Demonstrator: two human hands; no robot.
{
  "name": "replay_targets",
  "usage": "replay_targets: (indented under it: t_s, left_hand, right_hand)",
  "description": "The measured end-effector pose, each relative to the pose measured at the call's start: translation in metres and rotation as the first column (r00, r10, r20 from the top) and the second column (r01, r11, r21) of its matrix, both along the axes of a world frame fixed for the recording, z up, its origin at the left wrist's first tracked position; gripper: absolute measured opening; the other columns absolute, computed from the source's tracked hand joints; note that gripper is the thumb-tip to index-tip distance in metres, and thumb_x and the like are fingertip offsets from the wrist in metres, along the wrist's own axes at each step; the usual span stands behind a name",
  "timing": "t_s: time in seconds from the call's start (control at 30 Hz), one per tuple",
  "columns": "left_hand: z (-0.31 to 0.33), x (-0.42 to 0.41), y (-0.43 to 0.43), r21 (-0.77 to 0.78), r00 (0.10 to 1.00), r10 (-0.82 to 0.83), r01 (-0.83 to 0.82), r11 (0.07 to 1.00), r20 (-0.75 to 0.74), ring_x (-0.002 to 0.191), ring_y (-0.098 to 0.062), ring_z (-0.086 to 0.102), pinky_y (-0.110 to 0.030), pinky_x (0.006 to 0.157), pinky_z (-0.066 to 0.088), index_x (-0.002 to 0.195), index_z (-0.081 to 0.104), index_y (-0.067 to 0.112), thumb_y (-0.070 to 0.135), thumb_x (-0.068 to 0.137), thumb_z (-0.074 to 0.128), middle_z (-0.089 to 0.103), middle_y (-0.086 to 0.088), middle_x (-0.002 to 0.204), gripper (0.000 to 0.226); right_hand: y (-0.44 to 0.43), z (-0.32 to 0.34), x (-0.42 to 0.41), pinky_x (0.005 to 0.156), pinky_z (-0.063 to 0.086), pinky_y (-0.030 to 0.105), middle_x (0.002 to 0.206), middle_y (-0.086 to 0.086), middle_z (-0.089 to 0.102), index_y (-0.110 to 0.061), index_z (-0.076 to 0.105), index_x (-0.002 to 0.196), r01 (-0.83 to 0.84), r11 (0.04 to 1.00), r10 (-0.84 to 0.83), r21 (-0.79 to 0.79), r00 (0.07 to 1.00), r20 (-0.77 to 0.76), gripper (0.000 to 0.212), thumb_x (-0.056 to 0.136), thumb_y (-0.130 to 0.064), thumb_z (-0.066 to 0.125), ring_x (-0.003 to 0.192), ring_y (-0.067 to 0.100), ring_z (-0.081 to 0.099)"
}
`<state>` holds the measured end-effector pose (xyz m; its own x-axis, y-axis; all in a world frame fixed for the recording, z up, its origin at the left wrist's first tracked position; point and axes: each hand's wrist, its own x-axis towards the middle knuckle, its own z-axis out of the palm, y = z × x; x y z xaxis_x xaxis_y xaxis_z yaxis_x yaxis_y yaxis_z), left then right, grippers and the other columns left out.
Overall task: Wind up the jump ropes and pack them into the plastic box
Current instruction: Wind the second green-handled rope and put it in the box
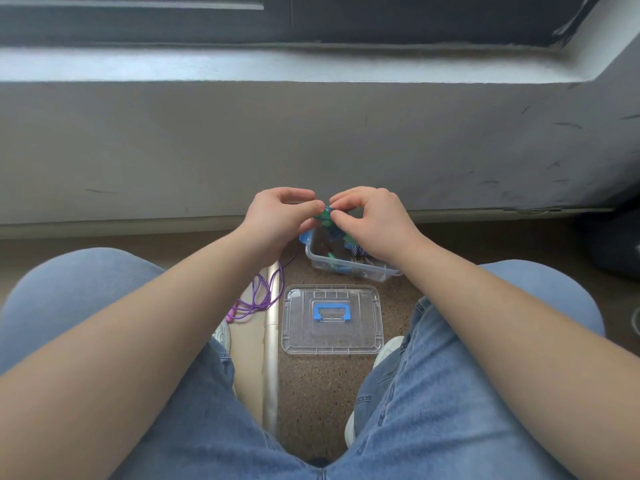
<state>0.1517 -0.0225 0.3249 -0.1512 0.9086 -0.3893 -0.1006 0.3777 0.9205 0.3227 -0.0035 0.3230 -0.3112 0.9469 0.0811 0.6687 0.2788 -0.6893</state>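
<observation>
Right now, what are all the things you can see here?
jump rope bundle: one, green and blue, pinched between both hands above the box
plastic box: one, clear, on the floor by the wall, open, with rope pieces inside
lid: one, clear with a blue handle, flat on the floor in front of the box
purple jump rope: one, purple, loose on the floor left of the lid
metal strip: one, silver, on the floor beside the lid
shoes: two, white, either side of the lid
jeans: blue, on both legs
left hand: pinches the bundle
right hand: pinches the bundle
</observation>
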Motion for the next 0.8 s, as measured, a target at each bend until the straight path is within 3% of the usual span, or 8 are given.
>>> replay_targets:
  t_s: [0.1, 0.23, 0.33, 0.53, 0.67, 0.8]
  left_hand:
    - [-0.005, 0.001, 0.001, 0.022, 0.994, -0.026, 0.028, 0.999, -0.102, 0.095, -0.020, 0.073, -0.034, 0.087, 0.060, 0.096, 0.073, 0.013, 0.005, 0.081, 0.075, 0.072, -0.012, 0.103, 0.018]
    - [-0.007, 0.003, 0.000, 0.086, 0.985, -0.064, 0.078, 0.993, -0.160, 0.094, -0.017, 0.073, -0.035, 0.086, 0.060, 0.092, 0.074, 0.017, 0.002, 0.081, 0.071, 0.075, -0.007, 0.096, 0.019]
    - [-0.007, 0.003, -0.001, 0.118, 0.983, -0.102, 0.120, 0.986, -0.154, 0.095, -0.018, 0.073, -0.036, 0.089, 0.059, 0.094, 0.073, 0.018, 0.002, 0.082, 0.070, 0.077, -0.006, 0.095, 0.021]
    - [-0.003, 0.003, -0.002, 0.133, 0.989, -0.129, 0.138, 0.981, -0.073, 0.104, -0.026, 0.071, -0.038, 0.092, 0.057, 0.096, 0.074, 0.017, 0.002, 0.080, 0.067, 0.076, -0.010, 0.101, 0.023]
    - [0.001, 0.004, -0.001, 0.125, 0.991, -0.126, 0.121, 0.985, 0.033, 0.106, -0.032, 0.069, -0.040, 0.093, 0.056, 0.096, 0.073, 0.012, -0.001, 0.078, 0.056, 0.074, -0.016, 0.104, 0.028]
    - [0.010, 0.000, 0.001, 0.121, 0.966, -0.148, 0.124, 0.985, 0.214, 0.095, -0.026, 0.071, -0.027, 0.079, 0.058, 0.106, 0.065, 0.004, -0.016, 0.090, 0.046, 0.071, -0.018, 0.105, 0.031]
  right_hand:
    - [-0.001, 0.000, -0.001, 0.091, 0.047, 0.024, 0.108, -0.006, 0.072, -0.021, 0.080, 0.098, -0.012, 1.000, 0.012, 0.006, 0.997, 0.071, 0.016, 0.089, -0.022, 0.067, 0.102, 0.011, 0.064]
    - [-0.003, -0.001, -0.002, 0.091, 0.046, 0.034, 0.106, 0.001, 0.070, -0.018, 0.078, 0.099, -0.137, 0.978, 0.090, 0.157, 0.956, 0.279, 0.020, 0.095, -0.024, 0.058, 0.098, 0.022, 0.059]
    - [-0.004, -0.004, -0.002, 0.094, 0.046, 0.038, 0.108, 0.004, 0.069, -0.015, 0.077, 0.099, -0.175, 0.969, 0.118, 0.177, 0.949, 0.293, 0.024, 0.099, -0.026, 0.055, 0.100, 0.024, 0.060]
    - [-0.006, 0.002, -0.001, 0.085, 0.050, 0.035, 0.097, 0.001, 0.073, -0.018, 0.080, 0.093, -0.050, 0.993, 0.037, 0.103, 0.991, 0.127, 0.020, 0.095, -0.029, 0.063, 0.094, 0.018, 0.065]
    - [0.001, 0.003, 0.003, 0.075, 0.055, 0.026, 0.081, -0.007, 0.075, -0.022, 0.079, 0.085, 0.110, 0.984, -0.130, -0.141, 0.981, -0.144, 0.012, 0.084, -0.034, 0.078, 0.081, 0.007, 0.069]
    - [0.010, -0.001, 0.013, 0.071, 0.054, 0.024, 0.090, -0.002, 0.076, -0.017, 0.075, 0.098, 0.029, 0.915, -0.198, -0.402, 0.901, -0.385, 0.020, 0.082, -0.027, 0.082, 0.083, 0.007, 0.070]
